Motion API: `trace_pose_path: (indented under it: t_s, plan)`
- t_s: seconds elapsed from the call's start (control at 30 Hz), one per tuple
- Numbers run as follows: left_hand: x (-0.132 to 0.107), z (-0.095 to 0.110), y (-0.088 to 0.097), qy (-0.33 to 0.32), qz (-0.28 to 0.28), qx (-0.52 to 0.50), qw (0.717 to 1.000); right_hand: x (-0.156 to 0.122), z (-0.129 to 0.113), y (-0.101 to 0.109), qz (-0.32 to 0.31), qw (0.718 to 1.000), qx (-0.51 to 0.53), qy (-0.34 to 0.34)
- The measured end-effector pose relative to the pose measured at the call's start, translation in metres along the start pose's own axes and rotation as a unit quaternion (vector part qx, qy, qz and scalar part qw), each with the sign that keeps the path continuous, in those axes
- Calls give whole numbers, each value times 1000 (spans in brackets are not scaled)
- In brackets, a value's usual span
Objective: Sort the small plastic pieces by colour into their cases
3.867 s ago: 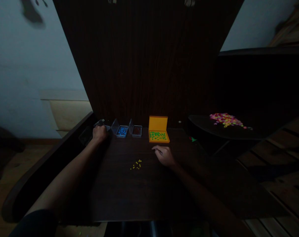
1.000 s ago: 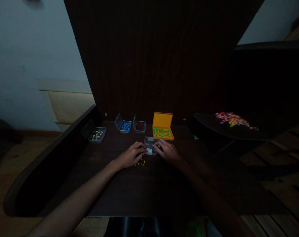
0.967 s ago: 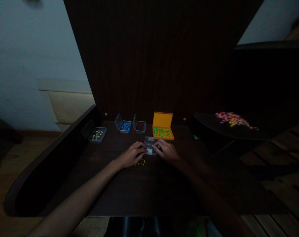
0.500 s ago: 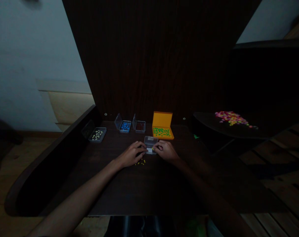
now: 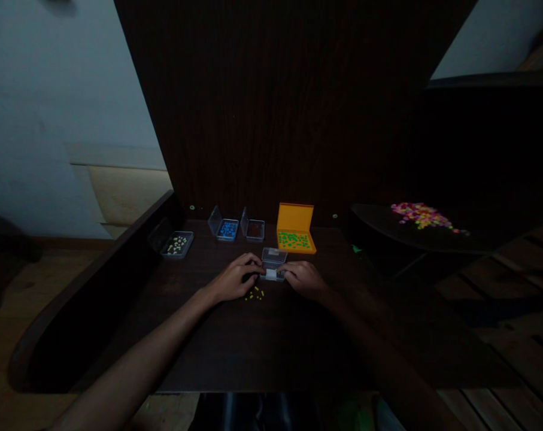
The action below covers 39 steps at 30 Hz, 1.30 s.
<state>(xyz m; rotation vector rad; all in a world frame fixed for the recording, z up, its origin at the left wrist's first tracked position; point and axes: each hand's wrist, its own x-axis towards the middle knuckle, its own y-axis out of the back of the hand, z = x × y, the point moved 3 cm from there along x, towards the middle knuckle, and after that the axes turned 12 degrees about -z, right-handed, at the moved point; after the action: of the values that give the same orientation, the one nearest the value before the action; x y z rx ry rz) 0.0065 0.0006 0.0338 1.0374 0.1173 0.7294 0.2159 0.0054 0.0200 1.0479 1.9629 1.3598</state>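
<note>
A person's left hand (image 5: 236, 279) — fingers curved, grip impossible to tell — touched the left side of a small clear box (image 5: 272, 273), lid raised, on a dark table (image 5: 235, 353), while the right hand (image 5: 303, 278) drew its fingertips close together at the opposite side, any piece between them indistinct. Work appeared centred inside that box, the next move calling for steadiness beside loose yellow pieces (image 5: 262, 293). Beyond, from the left, stood a pale-filled box (image 5: 175, 256), a blue-filled box (image 5: 227, 240), a dark-filled box (image 5: 255, 239) and an orange box (image 5: 296, 216) crowding the far side, then a bright heap (image 5: 419, 215) on a shelf (image 5: 388, 237).
</note>
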Motion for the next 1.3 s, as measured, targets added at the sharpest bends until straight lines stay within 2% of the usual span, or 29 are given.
trace_pose_path:
  t_s: [0.17,0.3,0.47,0.6,0.77,0.9,1.0,1.17,1.3]
  plan:
    - [-2,3,9,-6,10,-12,1000,-4,-7,2,-21,999,-41,-6]
    - [-5,5,15,-1,-27,-17,1000,-5,-9,3,-18,999,-36,-1]
    - [-6,3,9,10,-77,-25,997,-8,-19,3,15,997,25,69]
    - [-5,1,4,17,-100,-20,995,-9,-34,-6,5,991,34,130]
    - [-3,1,1,16,-118,-23,993,-7,-40,-22,-17,990,16,136]
    - [-2,0,1,17,-122,-33,992,-7,-39,-24,-25,989,26,143]
    - [-2,-1,3,26,-107,-54,992,-6,-35,-18,5,989,35,143]
    - [5,-4,7,64,-18,-67,996,2,-15,-2,83,993,64,51]
    - [15,-7,2,108,29,-49,992,11,-4,1,67,995,74,-14]
